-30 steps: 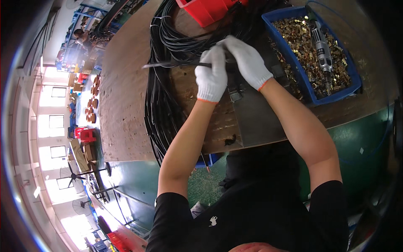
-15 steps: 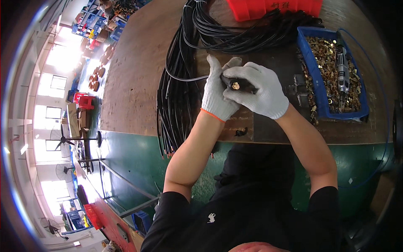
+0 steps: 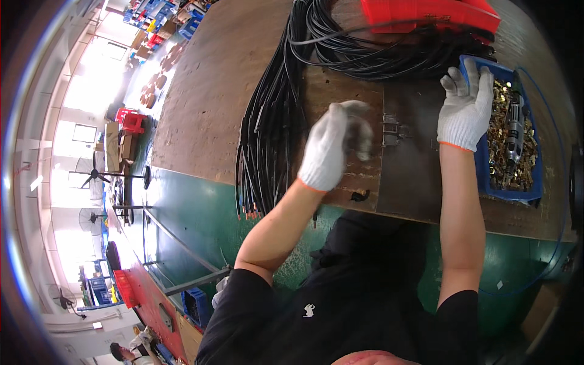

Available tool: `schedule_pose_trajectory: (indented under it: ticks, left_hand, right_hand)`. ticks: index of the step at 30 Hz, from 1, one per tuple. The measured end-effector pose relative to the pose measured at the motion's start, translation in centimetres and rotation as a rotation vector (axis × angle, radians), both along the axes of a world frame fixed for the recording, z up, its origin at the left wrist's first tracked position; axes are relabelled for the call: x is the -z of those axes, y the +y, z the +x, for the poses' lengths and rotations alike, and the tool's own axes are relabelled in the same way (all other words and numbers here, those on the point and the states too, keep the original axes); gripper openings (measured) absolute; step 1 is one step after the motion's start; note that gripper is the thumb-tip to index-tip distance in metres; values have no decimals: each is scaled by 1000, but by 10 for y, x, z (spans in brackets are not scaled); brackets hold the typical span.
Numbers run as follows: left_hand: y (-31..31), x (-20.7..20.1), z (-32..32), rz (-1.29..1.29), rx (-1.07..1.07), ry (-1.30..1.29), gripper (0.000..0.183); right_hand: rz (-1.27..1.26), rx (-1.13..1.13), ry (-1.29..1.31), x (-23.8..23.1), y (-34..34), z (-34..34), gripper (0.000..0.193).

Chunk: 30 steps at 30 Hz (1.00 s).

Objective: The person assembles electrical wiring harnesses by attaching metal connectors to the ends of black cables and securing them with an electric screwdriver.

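Note:
My right hand [image 3: 467, 109], in a white knit glove, is at the left rim of a blue bin [image 3: 482, 164], its fingers spread and nothing seen in them. Small brass-coloured metal parts [image 3: 500, 146] fill the bin, and a silver hand tool with a slim barrel [image 3: 516, 128] lies on top of them. Over the table my left hand [image 3: 331, 146], gloved too, is blurred by motion. Its fingers look bent, but whether they hold anything does not show. Just left of it hangs a thick bundle of black cables [image 3: 267, 134], with copper-coloured ends past the table edge.
Black cable coils [image 3: 365, 58] lie at the back beside a red bin [image 3: 426, 15]. A small metal fixture [image 3: 392, 129] sits on the brown table [image 3: 201, 115]. Near the front edge is a small black piece [image 3: 359, 195]. A blue hose [image 3: 556, 134] curves along the right.
My hands have parted. The right one moved right to the blue bin; the left stayed over the table. The black piece with a brass-coloured end, earlier between them, is out of sight. The view shifted.

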<state>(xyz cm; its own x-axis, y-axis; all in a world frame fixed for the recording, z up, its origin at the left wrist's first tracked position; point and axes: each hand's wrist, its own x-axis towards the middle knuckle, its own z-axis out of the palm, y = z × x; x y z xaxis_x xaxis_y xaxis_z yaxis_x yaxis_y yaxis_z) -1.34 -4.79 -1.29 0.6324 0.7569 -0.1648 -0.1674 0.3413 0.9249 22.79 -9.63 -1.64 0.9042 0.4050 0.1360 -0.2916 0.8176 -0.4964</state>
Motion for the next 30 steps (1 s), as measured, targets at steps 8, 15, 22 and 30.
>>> schedule_pose_trajectory:
  ticks: [8, 15, 22, 30]
  left_hand:
    - [52, -32, -96, 1622, 254, 875, 31]
    - [70, -28, -93, 1849, 633, 883, 25]
    - [83, -41, -59, 1912, 480, 624, 26]
    - [89, -46, -78, 1860, 459, 726, 23]
  right_hand:
    - [-562, -359, -563, 8, -1, -41, 21]
    - [-746, -592, -1350, -19, -21, -91, 34]
    - [-1327, -520, -1722, -28, -55, -118, 28]
    - [-1268, -283, -1896, -13, -71, -85, 33]
